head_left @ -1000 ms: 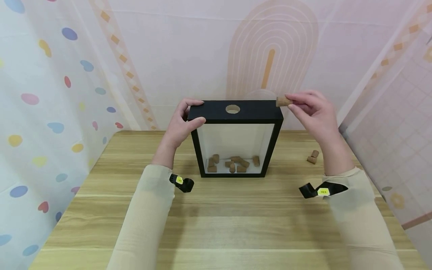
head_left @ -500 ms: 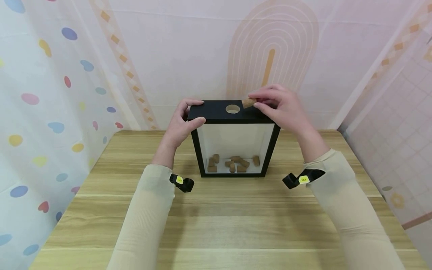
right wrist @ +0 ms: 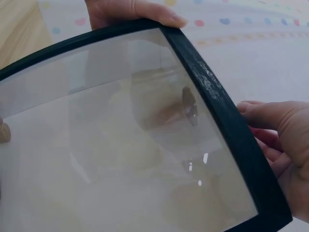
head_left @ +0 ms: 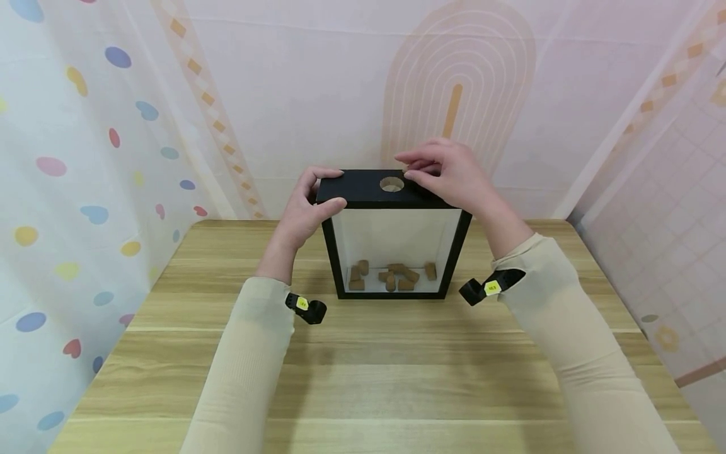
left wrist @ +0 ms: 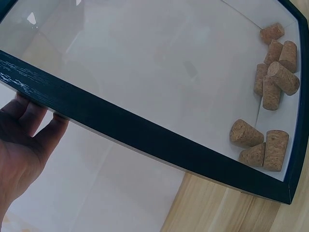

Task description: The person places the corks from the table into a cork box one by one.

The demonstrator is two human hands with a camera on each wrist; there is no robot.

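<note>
Gripping the top left corner of the frame [head_left: 395, 233], the left hand [head_left: 306, 208] has its thumb curled on the front edge and its fingers over the top. The right hand [head_left: 448, 173] rests on the frame's top edge just right of the hole [head_left: 391, 184], fingers bent and pinched together; whether they hold a cork cannot be told, since none shows between them. In the right wrist view a brown cork-like shape [right wrist: 189, 102] appears behind the glass (blurred, possibly a reflection).

The frame stands upright on the tabletop [head_left: 363, 378], black-rimmed with a clear front pane. Several corks [head_left: 391, 275] lie loose on its floor; the left wrist view shows them in two groups against the bottom rail.

Each wrist carries a black strap [head_left: 306, 309] with a small yellow label [head_left: 491, 288]; the print on the labels is too small to read.

The tabletop is light wood-grain laminate. Behind it hangs a pale pink backdrop with an arch motif [head_left: 456, 88]; the left curtain [head_left: 74, 157] bears coloured spots, and the right panel [head_left: 663, 214] shows a grid pattern.
</note>
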